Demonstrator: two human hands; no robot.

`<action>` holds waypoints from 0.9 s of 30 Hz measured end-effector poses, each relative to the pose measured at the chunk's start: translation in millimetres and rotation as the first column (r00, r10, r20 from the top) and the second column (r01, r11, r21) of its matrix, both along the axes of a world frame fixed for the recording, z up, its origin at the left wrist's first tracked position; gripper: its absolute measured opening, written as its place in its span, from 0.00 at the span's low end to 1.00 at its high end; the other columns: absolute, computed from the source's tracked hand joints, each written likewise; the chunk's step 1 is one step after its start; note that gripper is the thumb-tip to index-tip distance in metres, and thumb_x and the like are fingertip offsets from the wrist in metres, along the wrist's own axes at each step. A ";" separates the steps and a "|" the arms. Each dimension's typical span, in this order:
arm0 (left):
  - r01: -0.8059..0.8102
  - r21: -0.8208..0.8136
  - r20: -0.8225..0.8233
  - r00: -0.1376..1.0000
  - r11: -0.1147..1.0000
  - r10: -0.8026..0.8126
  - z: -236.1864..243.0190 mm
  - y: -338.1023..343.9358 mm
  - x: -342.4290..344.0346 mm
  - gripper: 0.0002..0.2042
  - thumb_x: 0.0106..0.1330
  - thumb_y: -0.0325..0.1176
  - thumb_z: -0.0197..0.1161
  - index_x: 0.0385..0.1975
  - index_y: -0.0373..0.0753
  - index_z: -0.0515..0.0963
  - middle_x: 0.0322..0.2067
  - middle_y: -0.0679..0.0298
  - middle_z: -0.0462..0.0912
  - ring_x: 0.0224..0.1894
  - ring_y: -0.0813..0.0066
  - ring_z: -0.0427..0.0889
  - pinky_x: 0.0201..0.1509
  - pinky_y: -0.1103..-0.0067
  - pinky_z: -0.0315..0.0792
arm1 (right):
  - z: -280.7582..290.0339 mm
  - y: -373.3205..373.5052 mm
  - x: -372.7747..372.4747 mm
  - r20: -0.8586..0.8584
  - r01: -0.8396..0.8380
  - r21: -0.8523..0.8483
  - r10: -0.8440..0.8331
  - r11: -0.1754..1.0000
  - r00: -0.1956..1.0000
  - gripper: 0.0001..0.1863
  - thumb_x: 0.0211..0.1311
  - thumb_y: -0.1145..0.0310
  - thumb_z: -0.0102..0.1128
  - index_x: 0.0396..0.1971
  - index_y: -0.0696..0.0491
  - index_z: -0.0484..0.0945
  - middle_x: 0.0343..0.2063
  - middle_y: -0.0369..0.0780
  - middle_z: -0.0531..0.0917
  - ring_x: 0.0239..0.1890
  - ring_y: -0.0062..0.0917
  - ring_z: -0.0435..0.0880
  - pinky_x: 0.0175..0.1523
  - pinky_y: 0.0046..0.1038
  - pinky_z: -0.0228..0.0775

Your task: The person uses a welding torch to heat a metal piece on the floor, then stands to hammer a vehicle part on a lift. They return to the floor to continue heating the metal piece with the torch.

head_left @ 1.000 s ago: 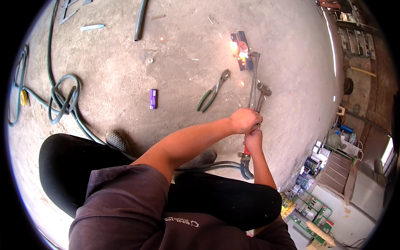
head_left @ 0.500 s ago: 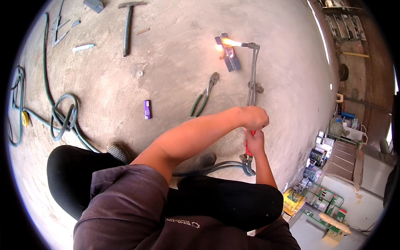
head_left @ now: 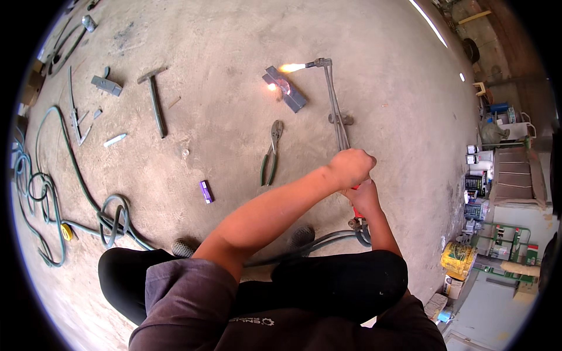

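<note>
My left hand (head_left: 350, 167) reaches across to the right, closed around the front of a red-handled cutting torch (head_left: 336, 96). Just behind it my right hand (head_left: 365, 198) grips the red handle, partly hidden by the left. From the torch's bent tip a yellow-orange flame (head_left: 291, 68) points left, over the upper end of a dark metal piece (head_left: 293, 100) on the concrete floor. A bright glow shows on that piece's left side. Hoses (head_left: 328, 238) run from the handle's rear to the left, past my shoes. Green-handled pliers (head_left: 273, 153) lie nearby, left of the torch.
On the floor to the left lie a hammer (head_left: 156, 105), a purple box (head_left: 206, 192), a white marker-like stick (head_left: 115, 140), a caliper-like tool (head_left: 76, 114), a grey metal block (head_left: 106, 85), a yellow tape measure (head_left: 66, 232) and coiled hose (head_left: 115, 221). Shelved cans and a yellow bucket (head_left: 458, 258) stand right.
The view has shifted, so the floor items sit lower in the picture and the metal piece farther left. Both hands keep hold of the torch, and its flame still burns by the metal's upper end.
</note>
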State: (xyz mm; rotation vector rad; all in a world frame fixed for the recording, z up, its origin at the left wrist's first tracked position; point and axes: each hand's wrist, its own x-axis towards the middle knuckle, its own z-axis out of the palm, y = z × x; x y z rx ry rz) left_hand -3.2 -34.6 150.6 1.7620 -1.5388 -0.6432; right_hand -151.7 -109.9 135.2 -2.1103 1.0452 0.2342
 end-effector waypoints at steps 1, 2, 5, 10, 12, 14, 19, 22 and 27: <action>0.037 -0.008 0.054 0.998 0.999 -0.037 2.4 -3.3 1.0 0.10 0.57 0.33 0.68 0.31 0.31 0.81 0.30 0.48 0.85 0.38 0.47 0.86 0.42 0.62 0.80 | 4.9 -0.8 1.7 -0.007 -0.029 0.016 0.029 0.999 1.000 0.27 0.51 0.60 0.79 0.46 0.58 0.79 0.34 0.42 0.88 0.32 0.27 0.86 0.36 0.30 0.77; 0.075 -0.016 0.107 0.992 0.997 -0.073 5.0 -6.8 2.2 0.10 0.56 0.32 0.68 0.30 0.30 0.80 0.29 0.48 0.85 0.37 0.47 0.86 0.41 0.62 0.80 | 8.1 -2.5 2.4 -0.015 -0.059 0.031 0.059 0.998 0.998 0.28 0.50 0.60 0.80 0.47 0.58 0.79 0.35 0.42 0.88 0.34 0.27 0.87 0.39 0.31 0.78; 0.217 -0.057 0.242 0.950 0.974 -0.198 5.9 -6.4 7.5 0.09 0.55 0.31 0.67 0.29 0.30 0.80 0.29 0.48 0.85 0.37 0.47 0.86 0.41 0.62 0.80 | 4.6 -5.3 -2.0 0.057 -0.123 0.068 0.119 0.990 0.991 0.30 0.48 0.59 0.81 0.48 0.58 0.79 0.36 0.43 0.89 0.40 0.31 0.87 0.45 0.33 0.78; 0.153 -0.063 0.201 0.970 0.986 -0.138 -6.4 -13.4 3.7 0.06 0.55 0.28 0.65 0.28 0.32 0.79 0.32 0.49 0.85 0.39 0.47 0.85 0.41 0.61 0.79 | 2.2 -12.4 -1.1 0.155 -0.230 -0.106 0.245 0.967 0.957 0.24 0.50 0.62 0.80 0.43 0.58 0.81 0.32 0.45 0.88 0.34 0.39 0.87 0.38 0.37 0.77; 0.048 -0.059 0.158 0.987 0.997 -0.038 -5.3 -17.3 -4.6 0.06 0.57 0.28 0.65 0.30 0.33 0.78 0.34 0.50 0.84 0.39 0.48 0.85 0.41 0.61 0.79 | -14.2 -23.9 -5.9 0.182 -0.253 -0.213 0.293 0.944 0.939 0.19 0.53 0.64 0.76 0.41 0.59 0.81 0.32 0.47 0.87 0.33 0.42 0.87 0.36 0.38 0.77; -0.081 -0.048 0.137 0.987 0.996 0.086 9.4 -18.3 -24.1 0.06 0.59 0.29 0.65 0.32 0.34 0.77 0.36 0.51 0.82 0.39 0.48 0.84 0.41 0.61 0.78 | -24.3 -40.9 -11.7 0.068 -0.278 -0.248 0.303 0.928 0.951 0.18 0.57 0.65 0.70 0.42 0.60 0.80 0.37 0.51 0.87 0.39 0.46 0.88 0.41 0.39 0.79; -0.236 -0.295 -0.011 0.970 0.926 0.244 8.8 7.1 -69.1 0.14 0.65 0.42 0.66 0.32 0.37 0.73 0.33 0.53 0.80 0.35 0.51 0.83 0.38 0.62 0.78 | 15.4 -76.7 -24.9 0.441 -0.028 0.203 -0.066 0.979 0.895 0.18 0.65 0.58 0.67 0.35 0.59 0.76 0.19 0.36 0.76 0.17 0.19 0.77 0.22 0.26 0.71; -0.128 0.007 0.044 0.991 0.992 0.127 -6.8 16.5 -92.7 0.23 0.64 0.54 0.66 0.30 0.37 0.72 0.28 0.54 0.81 0.33 0.52 0.84 0.36 0.62 0.78 | 26.1 -93.7 -33.1 0.330 0.071 0.371 -0.203 0.926 0.922 0.18 0.63 0.56 0.70 0.35 0.56 0.77 0.20 0.32 0.75 0.17 0.17 0.74 0.21 0.24 0.70; 0.043 0.113 0.061 0.997 0.993 -0.050 -23.4 -9.1 -123.4 0.26 0.66 0.59 0.61 0.29 0.37 0.73 0.22 0.55 0.83 0.27 0.51 0.85 0.29 0.61 0.78 | 38.5 -90.8 -25.0 0.307 0.085 0.291 -0.177 0.953 0.935 0.15 0.62 0.60 0.71 0.28 0.55 0.76 0.19 0.31 0.75 0.17 0.16 0.74 0.21 0.24 0.70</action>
